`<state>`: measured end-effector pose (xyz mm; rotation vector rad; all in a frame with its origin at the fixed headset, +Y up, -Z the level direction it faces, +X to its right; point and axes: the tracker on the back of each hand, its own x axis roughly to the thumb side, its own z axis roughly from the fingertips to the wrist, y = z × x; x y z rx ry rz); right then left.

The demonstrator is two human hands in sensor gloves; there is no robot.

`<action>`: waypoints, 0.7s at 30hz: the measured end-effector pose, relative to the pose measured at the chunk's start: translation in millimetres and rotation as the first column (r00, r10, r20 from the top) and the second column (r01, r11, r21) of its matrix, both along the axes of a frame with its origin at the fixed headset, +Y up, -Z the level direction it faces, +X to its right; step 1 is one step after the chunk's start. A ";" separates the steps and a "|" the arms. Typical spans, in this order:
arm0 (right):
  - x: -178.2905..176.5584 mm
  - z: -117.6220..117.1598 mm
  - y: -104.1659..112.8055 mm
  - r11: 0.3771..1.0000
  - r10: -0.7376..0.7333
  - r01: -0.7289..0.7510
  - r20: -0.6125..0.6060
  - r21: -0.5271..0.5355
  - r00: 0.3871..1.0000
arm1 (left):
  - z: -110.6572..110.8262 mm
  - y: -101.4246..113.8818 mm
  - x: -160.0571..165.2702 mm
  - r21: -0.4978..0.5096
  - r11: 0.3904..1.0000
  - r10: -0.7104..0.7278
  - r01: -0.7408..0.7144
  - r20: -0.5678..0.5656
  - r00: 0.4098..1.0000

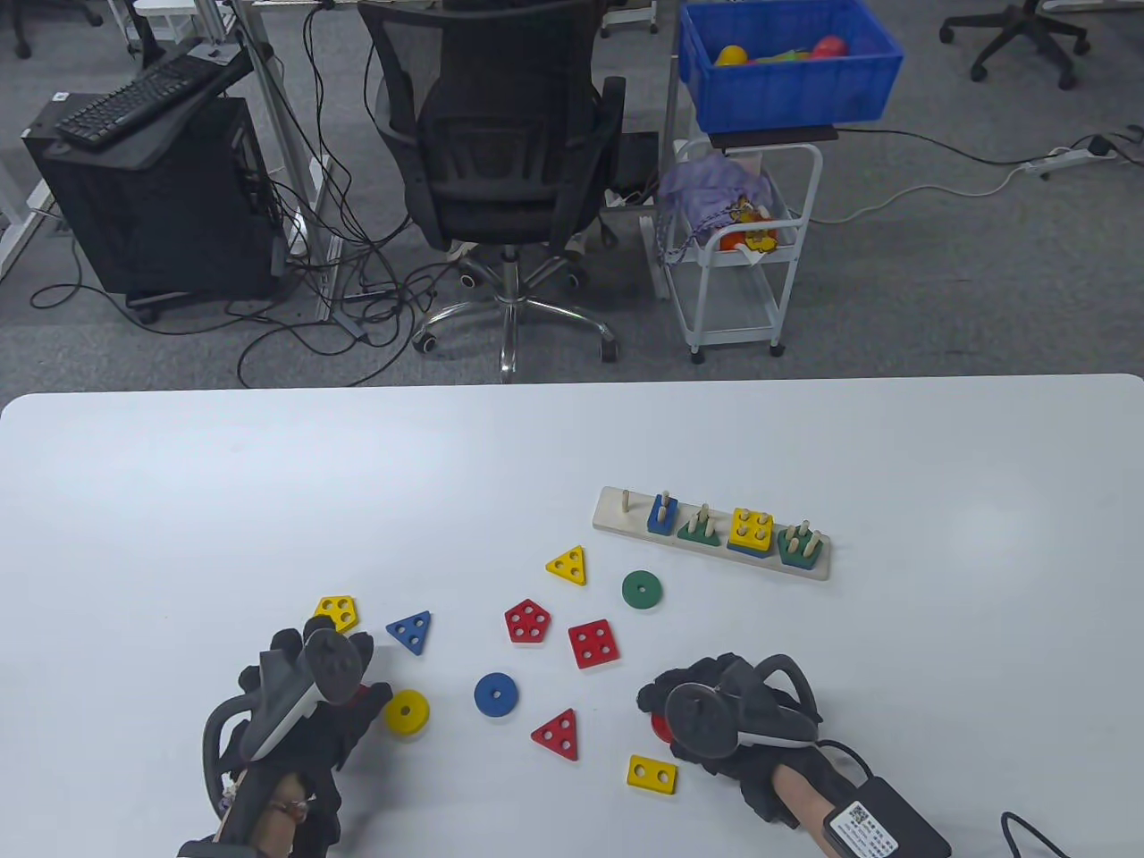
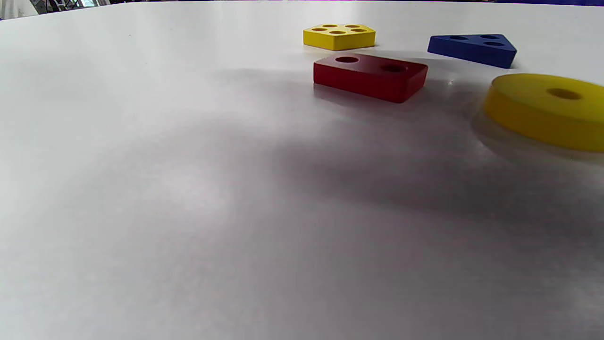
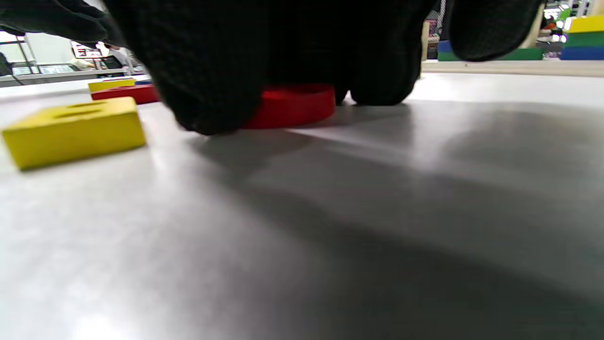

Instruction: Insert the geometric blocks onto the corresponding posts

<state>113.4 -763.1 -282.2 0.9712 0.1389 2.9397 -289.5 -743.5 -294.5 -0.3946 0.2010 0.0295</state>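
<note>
While the right hand (image 1: 715, 724) lies low on the table (image 1: 268, 500), its gloved fingers (image 3: 207, 71) curl down around a red disc (image 3: 292, 106) that sits flat on the surface; fingertips touch the table on both sides of the disc. In the table view only a sliver of that disc shows at the hand's left edge. Just beside it, toward the near edge, lies a yellow rectangle (image 1: 652, 774) with two holes.

The left hand (image 1: 304, 706) hovers over a red rectangle (image 2: 370, 75), which lies flat and is mostly hidden under the hand from above. Its wrist view shows no fingers, so I cannot tell how far this hand is open or whether it touches the block. Right of it sits a yellow disc (image 1: 407, 712), with a yellow pentagon (image 1: 336, 613) and a blue triangle (image 1: 411, 631) just beyond.

Loose in the middle of the table lie a blue disc (image 1: 496, 694), a red triangle (image 1: 557, 734), a red pentagon (image 1: 527, 622), a red square (image 1: 593, 643), a yellow triangle (image 1: 568, 565) and a green disc (image 1: 642, 589).

The peg board (image 1: 617, 523) stands farther back on the right. Its leftmost post is bare; the others already carry a blue block, a green triangle, a yellow square on a blue one, and a green pentagon.
</note>
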 end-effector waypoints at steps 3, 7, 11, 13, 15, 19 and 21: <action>-2.5 5.4 0.6 0.997 0.037 -0.032 -0.063 0.073 0.997 | -0.1 0.3 -0.4 0.004 1.000 0.003 -0.003 -0.002 1.000; -0.5 0.2 2.4 0.999 0.001 0.001 -0.047 0.038 0.999 | -0.2 0.5 -1.0 0.008 1.000 0.007 -0.007 -0.006 1.000; 1.8 -12.3 15.6 0.998 -0.051 0.052 -0.025 0.038 0.998 | -0.4 0.7 -1.8 0.013 1.000 0.012 -0.012 -0.008 1.000; -0.4 -25.4 27.8 0.996 -0.066 0.068 -0.024 0.058 0.997 | -0.6 -0.2 -2.0 0.008 1.000 0.008 -0.008 -0.009 1.000; -3.5 -38.2 37.3 0.994 -0.079 0.081 -0.028 0.076 0.996 | -0.9 -1.0 -1.8 0.004 1.000 0.005 -0.005 -0.007 1.000; -13.2 -76.0 60.2 0.987 -0.097 0.097 -0.004 0.131 0.995 | -1.0 -0.9 -2.4 0.006 1.000 0.006 -0.006 -0.010 1.000; -17.7 -95.7 69.4 0.979 -0.144 0.139 0.024 0.147 0.989 | -1.1 -1.3 -2.4 0.003 1.000 0.003 -0.002 -0.012 1.000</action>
